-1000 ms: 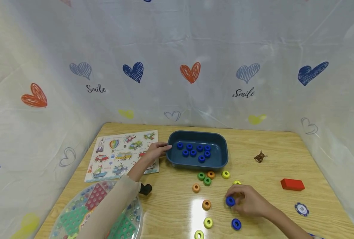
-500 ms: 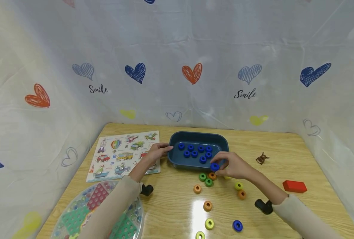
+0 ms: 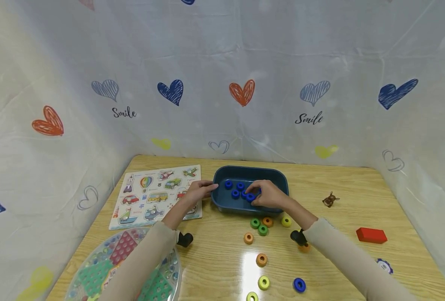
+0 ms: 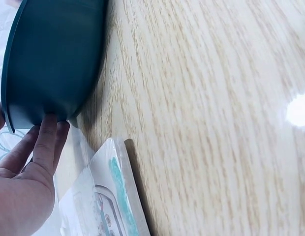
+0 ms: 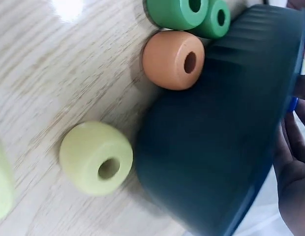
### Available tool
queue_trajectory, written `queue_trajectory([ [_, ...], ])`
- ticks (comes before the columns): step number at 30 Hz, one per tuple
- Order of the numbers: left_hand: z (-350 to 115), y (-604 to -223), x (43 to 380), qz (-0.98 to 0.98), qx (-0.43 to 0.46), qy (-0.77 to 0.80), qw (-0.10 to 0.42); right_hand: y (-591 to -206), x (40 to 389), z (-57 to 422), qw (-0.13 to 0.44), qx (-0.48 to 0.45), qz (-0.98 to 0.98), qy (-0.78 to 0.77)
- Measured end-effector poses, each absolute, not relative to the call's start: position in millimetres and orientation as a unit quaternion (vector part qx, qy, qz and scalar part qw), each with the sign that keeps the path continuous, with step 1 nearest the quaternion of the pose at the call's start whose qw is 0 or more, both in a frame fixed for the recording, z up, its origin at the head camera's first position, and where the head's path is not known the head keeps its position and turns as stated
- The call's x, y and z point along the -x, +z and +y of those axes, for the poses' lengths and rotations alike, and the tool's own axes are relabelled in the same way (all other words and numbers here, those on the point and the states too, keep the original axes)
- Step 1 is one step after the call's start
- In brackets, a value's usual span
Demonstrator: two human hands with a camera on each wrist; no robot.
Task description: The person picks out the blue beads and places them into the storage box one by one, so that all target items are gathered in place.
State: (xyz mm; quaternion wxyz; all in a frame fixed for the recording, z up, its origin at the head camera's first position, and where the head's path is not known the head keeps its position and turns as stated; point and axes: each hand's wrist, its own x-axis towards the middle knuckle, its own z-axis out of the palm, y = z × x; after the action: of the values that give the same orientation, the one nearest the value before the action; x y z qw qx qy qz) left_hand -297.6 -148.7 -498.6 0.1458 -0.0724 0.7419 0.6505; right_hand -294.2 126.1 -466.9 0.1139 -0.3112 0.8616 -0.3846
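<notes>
A dark teal plastic bin [image 3: 276,179] stands at the back of the table with several blue ring-shaped beads [image 3: 228,184] inside. My left hand [image 3: 197,191] grips its left end, thumb at the rim and fingers against the outer wall [image 4: 54,54]. Reaching over the front wall, my right hand [image 3: 270,195] pinches one blue bead [image 3: 250,198] low inside the bin and covers some beads there. In the right wrist view the wall hides most of that bead. One more blue bead [image 3: 299,285] lies on the table near the front.
Green [image 3: 255,223], orange [image 3: 261,259] and yellow beads [image 3: 263,282] lie before the bin. A picture puzzle board [image 3: 154,196] and a round marble game board [image 3: 94,271] occupy the left. A red block [image 3: 371,235], small brown figure [image 3: 330,199] and poker chip [image 3: 385,266] lie right.
My right hand has carried the blue bead from the table's right side over the front wall and into the bin. The left hand has kept its hold on the bin's end.
</notes>
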Motion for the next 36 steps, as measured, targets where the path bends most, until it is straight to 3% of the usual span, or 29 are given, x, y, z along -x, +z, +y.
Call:
queue_trajectory([
  [8,-148,-501,298,0.74,0.073,0.652,0.148,-481,303,111,0.101,0.329,0.864,-0.367],
  [24,-151,-500,297,0.737,0.062,0.657,0.146,-470,297,125,0.117,0.311,0.852,-0.405],
  [36,-151,-501,296,0.739,0.055,0.654,0.153,-446,263,158,0.121,0.354,0.791,-0.485],
])
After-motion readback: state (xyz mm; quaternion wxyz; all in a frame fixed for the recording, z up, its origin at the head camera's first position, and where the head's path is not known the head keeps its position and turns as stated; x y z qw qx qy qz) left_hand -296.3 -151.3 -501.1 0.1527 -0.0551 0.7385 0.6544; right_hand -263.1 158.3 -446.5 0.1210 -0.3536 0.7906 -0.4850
